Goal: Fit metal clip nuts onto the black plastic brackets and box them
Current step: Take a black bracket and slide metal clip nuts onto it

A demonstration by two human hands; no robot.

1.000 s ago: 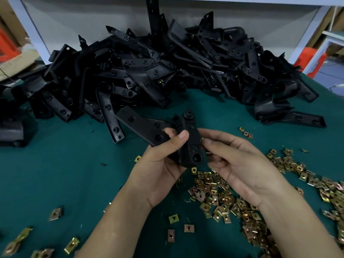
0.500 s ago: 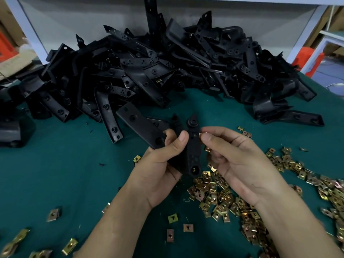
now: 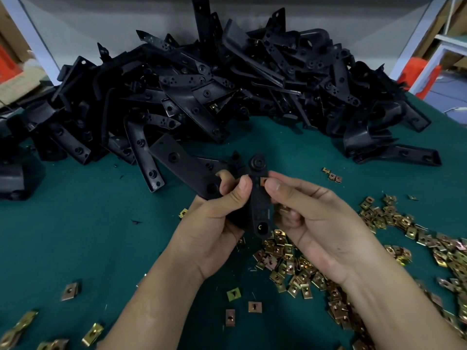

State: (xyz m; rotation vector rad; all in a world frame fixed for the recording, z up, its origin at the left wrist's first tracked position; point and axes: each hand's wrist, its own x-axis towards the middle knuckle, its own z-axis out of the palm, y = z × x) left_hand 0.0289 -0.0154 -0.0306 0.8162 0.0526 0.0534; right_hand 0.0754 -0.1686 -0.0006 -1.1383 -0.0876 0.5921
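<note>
Bracket (image 3: 258,198) is up in both hands at the middle of the view, and the clip nut (image 3: 263,181) has arrived. A second ago the right hand (image 3: 316,223) was only closing in on the strip's three o'clock edge with barely a glint of brass. Now that little orange tab sits hard against the edge, just under the round boss at the bracket's twelve o'clock end. The bracket has been squared up too, standing more upright than it did.

The left hand (image 3: 217,223) is wrapped round the bracket from nine o'clock, thumb pressed across its face. The right hand pinches the nut at its fingertips, and what looks like a spare nut (image 3: 284,210) is tucked in its palm. The hands are close together, joined through the part.

My read is that the nut is lined up and starting on, not seated, so one firm push towards nine o'clock should do it. The heap of clip nuts (image 3: 290,261) lies at five o'clock on the green mat (image 3: 75,236). The bracket pile (image 3: 227,97) fills twelve o'clock, so plenty is left. No box is in sight
</note>
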